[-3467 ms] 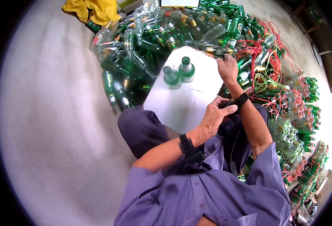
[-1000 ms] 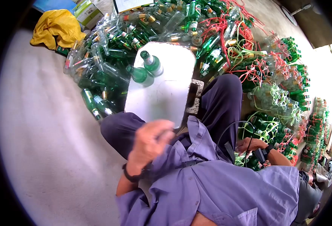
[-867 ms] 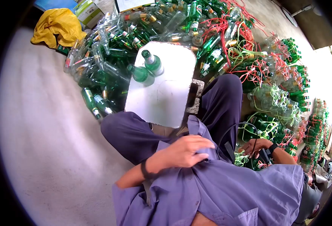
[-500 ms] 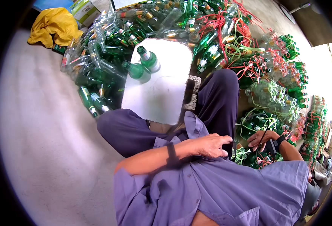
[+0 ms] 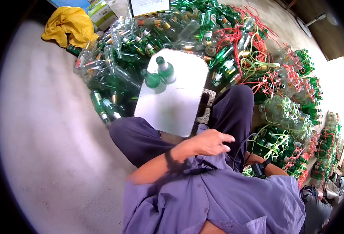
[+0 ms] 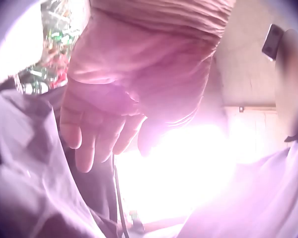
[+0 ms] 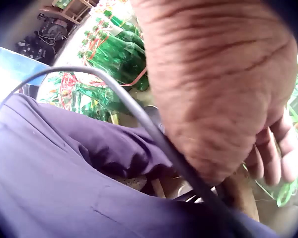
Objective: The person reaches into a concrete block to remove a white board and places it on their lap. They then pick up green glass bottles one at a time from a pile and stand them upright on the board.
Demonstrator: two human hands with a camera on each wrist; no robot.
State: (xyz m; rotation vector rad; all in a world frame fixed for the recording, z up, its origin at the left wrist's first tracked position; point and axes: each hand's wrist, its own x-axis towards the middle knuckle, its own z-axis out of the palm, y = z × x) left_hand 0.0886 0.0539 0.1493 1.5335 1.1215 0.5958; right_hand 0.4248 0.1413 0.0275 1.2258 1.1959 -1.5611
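Note:
In the head view my left hand (image 5: 211, 142) hovers over my lap, its fingers pointing right toward my right knee. The left wrist view shows its palm (image 6: 139, 74) with loosely bent fingers and nothing in them. My right hand (image 5: 254, 159) hangs low beside my right thigh, partly covered by a black cable (image 5: 240, 150). Its fingers (image 7: 271, 166) droop loosely near green strapping (image 7: 286, 193) in the right wrist view, with no object in them. Two green glass bottles, one (image 5: 166, 70) behind the other (image 5: 151, 80), stand upright on a white board (image 5: 176, 113) before me.
Loose bottles (image 5: 117, 74) are heaped around the board's far and left sides. Red strapping (image 5: 254, 43) lies tangled over the heap's right part. Tied bottle bundles (image 5: 285, 109) line the right. A yellow sack (image 5: 70, 29) lies back left. Concrete blocks (image 5: 207, 103) sit beneath the board's right side.
From beside the board's right edge, my right hand has moved back beside my thigh. My left hand has left my right wrist and crossed over my lap. Both bottles stay on the board.

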